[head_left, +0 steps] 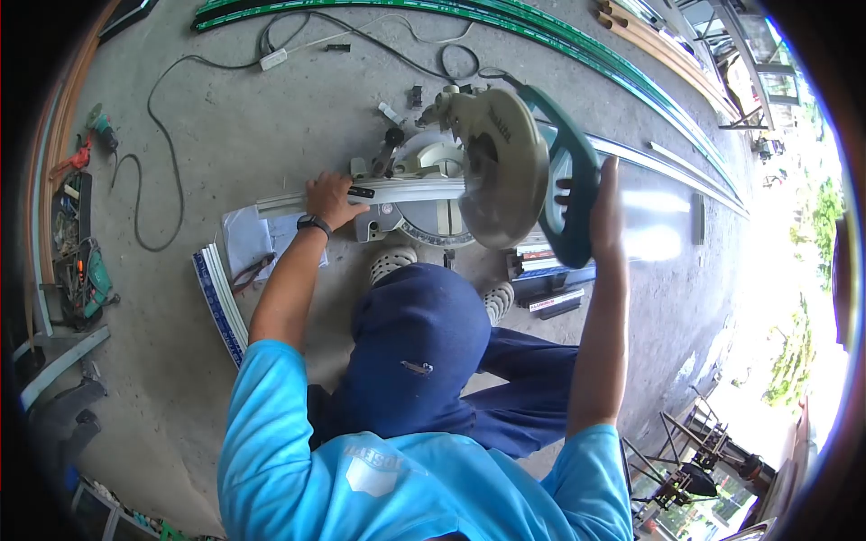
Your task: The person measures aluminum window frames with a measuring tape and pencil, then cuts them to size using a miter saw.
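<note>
A mitre saw (505, 167) stands on the concrete floor in front of me, its head raised and tilted to the right. My right hand (604, 212) is wrapped round the saw's teal handle (570, 239), with fingertips showing through the opening. Long white profiles (410, 191) lie across the saw base (433, 221), below the blade guard. On the left, my left hand (332, 200) grips them against the saw, thumb pointing right. A small black piece (361, 192) is beside its fingers; I cannot make out what it is.
Paper sheets (248, 239) and stacked profiles (221, 302) lie left of my legs. A dark cable (171, 171) loops over the floor. Power tools (95, 284) are at far left. Short offcuts (555, 302) lie by my right foot. Long green-wrapped lengths (577, 50) run along the back.
</note>
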### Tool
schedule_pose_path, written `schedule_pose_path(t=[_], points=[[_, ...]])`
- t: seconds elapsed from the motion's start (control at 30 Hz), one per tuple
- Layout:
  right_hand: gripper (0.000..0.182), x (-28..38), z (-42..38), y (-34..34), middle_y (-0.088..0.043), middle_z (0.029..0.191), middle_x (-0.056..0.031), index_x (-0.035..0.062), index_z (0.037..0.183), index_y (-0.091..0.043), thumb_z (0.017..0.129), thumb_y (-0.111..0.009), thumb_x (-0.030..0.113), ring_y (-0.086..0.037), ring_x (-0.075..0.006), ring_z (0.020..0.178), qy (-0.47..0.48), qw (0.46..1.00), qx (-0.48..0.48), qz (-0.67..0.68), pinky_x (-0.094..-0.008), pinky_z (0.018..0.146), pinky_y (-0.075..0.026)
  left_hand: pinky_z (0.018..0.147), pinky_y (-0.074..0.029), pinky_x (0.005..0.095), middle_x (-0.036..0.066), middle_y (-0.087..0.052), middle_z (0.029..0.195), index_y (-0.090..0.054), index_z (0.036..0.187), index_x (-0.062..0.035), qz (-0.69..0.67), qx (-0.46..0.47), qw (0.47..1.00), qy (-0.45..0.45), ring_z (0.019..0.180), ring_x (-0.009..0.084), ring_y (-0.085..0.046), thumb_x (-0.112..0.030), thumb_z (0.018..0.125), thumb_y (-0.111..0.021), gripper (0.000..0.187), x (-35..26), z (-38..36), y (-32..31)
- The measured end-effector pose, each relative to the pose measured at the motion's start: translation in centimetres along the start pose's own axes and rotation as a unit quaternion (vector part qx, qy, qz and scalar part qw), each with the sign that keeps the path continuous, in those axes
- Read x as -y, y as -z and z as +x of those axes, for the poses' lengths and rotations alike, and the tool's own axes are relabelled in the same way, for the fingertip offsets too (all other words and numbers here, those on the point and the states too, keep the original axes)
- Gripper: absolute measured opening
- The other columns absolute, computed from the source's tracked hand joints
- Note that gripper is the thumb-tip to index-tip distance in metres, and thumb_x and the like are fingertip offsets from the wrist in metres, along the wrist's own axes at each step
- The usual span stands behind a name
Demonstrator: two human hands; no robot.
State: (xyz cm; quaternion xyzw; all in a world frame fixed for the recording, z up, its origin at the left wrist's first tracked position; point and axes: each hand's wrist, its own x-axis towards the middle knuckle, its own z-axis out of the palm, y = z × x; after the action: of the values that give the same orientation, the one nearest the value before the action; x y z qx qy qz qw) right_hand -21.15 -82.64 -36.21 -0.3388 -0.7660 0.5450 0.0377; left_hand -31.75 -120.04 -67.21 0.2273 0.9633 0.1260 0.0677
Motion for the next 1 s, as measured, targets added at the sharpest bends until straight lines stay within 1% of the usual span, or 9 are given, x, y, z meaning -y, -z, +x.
schedule_pose_path(t=[0.13,0.2,0.3,0.4,0.63,0.7,0.8,0.9,1.0], points=[[0.086,-5.1,-3.0,-0.9,-0.075,0.096,-0.0182,-0.0069,0.125,-0.066,0.106,-0.025,0.067,-0.074,-0.0237,0.083,-0.002,0.999,0.005,0.042,-0.0328,0.069,-0.057,0.093,-0.042,0.0493,0.005,-0.068,0.112,-0.073,0.110,-0.0161,-0.003,0.021,1.000,0.001,0.116,0.0262,-0.058,-0.062,0.070,-0.084,0.062,0.1,-0.1,0.5],[0.083,-7.0,-3.6,-1.7,-0.074,0.088,-0.0157,-0.0064,0.119,-0.068,0.107,-0.027,0.065,-0.072,-0.0217,0.077,-0.015,0.994,-0.029,0.103,-0.0318,0.069,-0.056,0.094,-0.042,0.0491,0.004,-0.068,0.113,-0.073,0.112,-0.0166,0.002,0.033,0.999,0.000,0.117,0.0258,-0.057,-0.062,0.070,-0.083,0.063,0.2,-0.2,0.4],[0.078,-7.9,-4.0,-1.3,-0.070,0.079,-0.0117,-0.0048,0.112,-0.069,0.108,-0.029,0.062,-0.068,-0.0188,0.069,-0.002,0.997,0.003,0.083,-0.0311,0.064,-0.053,0.095,-0.042,0.0491,0.003,-0.068,0.114,-0.073,0.114,-0.0171,-0.009,0.033,0.999,0.004,0.118,0.0260,-0.057,-0.063,0.070,-0.082,0.064,0.4,-0.3,0.4],[0.075,-7.0,-4.2,-1.3,-0.066,0.073,-0.0086,-0.0035,0.106,-0.069,0.110,-0.029,0.060,-0.063,-0.0168,0.063,0.019,0.998,0.000,0.055,-0.0308,0.060,-0.050,0.097,-0.041,0.0500,0.004,-0.067,0.116,-0.073,0.115,-0.0173,-0.010,0.060,0.998,0.013,0.121,0.0260,-0.055,-0.064,0.070,-0.082,0.065,0.1,0.0,1.0],[0.076,-10.1,-4.1,-1.5,-0.066,0.073,-0.0087,-0.0044,0.105,-0.069,0.110,-0.028,0.059,-0.062,-0.0163,0.063,0.052,0.998,-0.021,0.039,-0.0305,0.059,-0.049,0.100,-0.040,0.0516,0.005,-0.065,0.120,-0.072,0.115,-0.0168,0.008,0.058,0.998,0.014,0.126,0.0262,-0.052,-0.064,0.069,-0.082,0.067,-0.1,-0.1,1.0],[0.076,-11.7,-4.2,-1.7,-0.066,0.074,-0.0091,-0.0045,0.105,-0.068,0.110,-0.028,0.059,-0.063,-0.0164,0.063,0.057,0.996,-0.013,0.069,-0.0307,0.059,-0.050,0.100,-0.040,0.0515,0.005,-0.065,0.119,-0.072,0.115,-0.0164,0.007,0.045,0.999,0.016,0.126,0.0267,-0.052,-0.063,0.069,-0.083,0.066,0.0,-0.3,0.8],[0.074,-13.6,-4.8,-2.2,-0.066,0.075,-0.0097,-0.0048,0.105,-0.067,0.110,-0.028,0.058,-0.063,-0.0167,0.064,0.078,0.994,-0.010,0.079,-0.0311,0.060,-0.050,0.106,-0.035,0.0544,0.007,-0.065,0.121,-0.071,0.118,-0.0175,-0.039,0.061,0.997,0.026,0.125,0.0281,-0.053,-0.054,0.071,-0.085,0.061,-0.2,-0.2,1.2],[0.074,-14.4,-5.0,-2.3,-0.066,0.074,-0.0093,-0.0052,0.106,-0.067,0.110,-0.028,0.058,-0.062,-0.0169,0.064,0.091,0.993,-0.013,0.077,-0.0310,0.061,-0.050,0.100,-0.039,0.0519,0.006,-0.065,0.117,-0.072,0.116,-0.0159,-0.027,0.009,1.000,0.003,0.125,0.0282,-0.053,-0.059,0.067,-0.086,0.066,0.0,-0.3,0.3],[0.074,-15.3,-5.0,-2.5,-0.066,0.075,-0.0093,-0.0052,0.105,-0.067,0.110,-0.029,0.058,-0.062,-0.0164,0.064,0.084,0.993,-0.028,0.083,-0.0306,0.061,-0.050,0.099,-0.041,0.0508,0.006,-0.067,0.115,-0.072,0.116,-0.0164,-0.028,0.009,1.000,0.004,0.123,0.0287,-0.055,-0.059,0.068,-0.086,0.066,-0.2,-0.4,0.7]])
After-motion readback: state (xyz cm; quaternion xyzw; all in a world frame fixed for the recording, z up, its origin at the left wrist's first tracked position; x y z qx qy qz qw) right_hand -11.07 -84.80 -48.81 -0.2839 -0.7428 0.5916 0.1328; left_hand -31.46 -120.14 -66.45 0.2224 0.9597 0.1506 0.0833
